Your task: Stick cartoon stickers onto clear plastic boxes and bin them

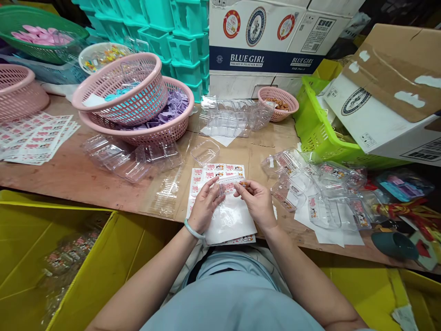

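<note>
A small clear plastic box point(222, 185) is held between my two hands, above a stack of sticker sheets. My left hand point(205, 204) grips its left end with thumb and fingers; a pale green bangle circles that wrist. At the right end, my right hand point(257, 200) has its thumb and fingers closed. A sticker point(228, 186) with pink lettering and a cartoon cat lies against the box under those fingertips. Whether it is fully stuck down I cannot tell. Below are printed sticker sheets point(197, 180) and a glossy white backing sheet point(230, 223).
Stickered clear boxes point(325, 193) are heaped on the right. Plain clear boxes point(132, 158) lie left and at the back point(227, 115). Pink baskets point(120, 108) hold blue and purple pieces. A lime crate point(313, 119), cartons point(262, 41) and a yellow bin point(113, 257) stand around.
</note>
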`<state>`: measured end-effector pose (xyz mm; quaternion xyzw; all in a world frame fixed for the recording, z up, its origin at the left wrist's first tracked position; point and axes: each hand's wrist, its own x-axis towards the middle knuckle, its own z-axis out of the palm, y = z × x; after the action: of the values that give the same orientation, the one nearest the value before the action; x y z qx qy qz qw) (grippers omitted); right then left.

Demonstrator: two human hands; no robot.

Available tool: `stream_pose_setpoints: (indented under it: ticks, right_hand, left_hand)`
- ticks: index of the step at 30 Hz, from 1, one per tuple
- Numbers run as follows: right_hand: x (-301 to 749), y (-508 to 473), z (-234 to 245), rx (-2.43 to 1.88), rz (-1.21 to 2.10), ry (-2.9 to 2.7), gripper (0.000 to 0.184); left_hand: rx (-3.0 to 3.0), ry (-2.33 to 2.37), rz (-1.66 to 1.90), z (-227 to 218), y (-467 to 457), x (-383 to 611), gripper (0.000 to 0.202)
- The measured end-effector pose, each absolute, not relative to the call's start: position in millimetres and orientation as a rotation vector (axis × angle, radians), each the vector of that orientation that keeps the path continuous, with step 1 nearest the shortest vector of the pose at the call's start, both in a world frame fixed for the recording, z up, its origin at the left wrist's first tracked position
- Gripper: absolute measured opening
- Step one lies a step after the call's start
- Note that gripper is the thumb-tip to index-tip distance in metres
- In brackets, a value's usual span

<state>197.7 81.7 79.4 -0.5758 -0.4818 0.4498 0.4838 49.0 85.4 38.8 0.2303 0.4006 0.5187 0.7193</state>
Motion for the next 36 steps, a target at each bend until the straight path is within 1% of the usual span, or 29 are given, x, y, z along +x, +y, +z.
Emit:
stream_pose_setpoints:
  ticks: [5, 8, 11, 13, 16, 17, 18, 20, 22, 23, 24, 25, 27, 28, 30, 32, 33, 36]
  right_hand:
    - [197, 81, 79, -1.433, 1.039, -1.236, 0.029]
    - [194, 78, 82, -1.494, 0.944, -1.315, 0.029]
    - [191, 75, 81, -1.595, 0.7, -1.469, 0.03]
    - [191, 75, 75, -1.641, 0.501, -1.567, 0.032]
    - [200, 78, 61, -1.66, 0.382, -1.548, 0.027]
    - [204, 80, 58, -1.664, 0.387, -1.474, 0.026]
    - [209, 82, 54, -1.659, 0.411, -1.381, 0.029]
    - [215, 85, 51, -1.614, 0.507, -1.203, 0.047]
    - [216, 86, 52, -1.534, 0.675, -1.136, 0.068]
    - [216, 86, 53, -1.493, 0.778, -1.136, 0.074]
    - [216, 85, 54, -1.457, 0.881, -1.138, 0.076]
    - [217, 84, 55, -1.421, 0.98, -1.132, 0.072]
    - [225, 80, 57, -1.346, 1.138, -1.108, 0.058]
    - [232, 76, 59, -1.315, 1.191, -1.115, 0.055]
    - [252, 64, 66, -1.284, 1.216, -1.217, 0.055]
    - [276, 49, 77, -1.314, 1.087, -1.414, 0.055]
    - [289, 43, 84, -1.354, 0.94, -1.495, 0.053]
    - [330, 32, 96, -1.556, 0.28, -1.548, 0.046]
  left_hand:
    - [0.537, 0.884, 1.147, 38, 85, 48, 0.041]
    - [0.583, 0.924, 1.139, 42, 84, 50, 0.048]
    - [0.658, 1.002, 1.138, 46, 85, 55, 0.054]
    - [0.693, 1.035, 1.152, 48, 87, 57, 0.055]
    - [0.729, 1.048, 1.171, 45, 89, 58, 0.053]
    - [0.737, 1.057, 1.183, 44, 89, 58, 0.052]
    - [0.744, 1.066, 1.194, 43, 89, 57, 0.052]
    - [0.759, 1.074, 1.209, 43, 89, 57, 0.051]
    - [0.801, 1.046, 1.193, 46, 88, 58, 0.05]
    - [0.828, 1.023, 1.173, 48, 88, 59, 0.05]
    - [0.855, 0.998, 1.144, 50, 88, 59, 0.05]
    - [0.88, 0.972, 1.108, 52, 88, 60, 0.05]
    - [0.926, 0.92, 1.023, 54, 90, 62, 0.051]
    - [0.952, 0.895, 0.986, 54, 91, 64, 0.052]
    - [1.021, 0.826, 0.923, 54, 95, 69, 0.052]
    - [1.087, 0.745, 0.875, 55, 97, 78, 0.054]
    - [1.113, 0.712, 0.855, 56, 98, 84, 0.055]
    - [1.218, 0.715, 0.811, 57, 96, 103, 0.054]
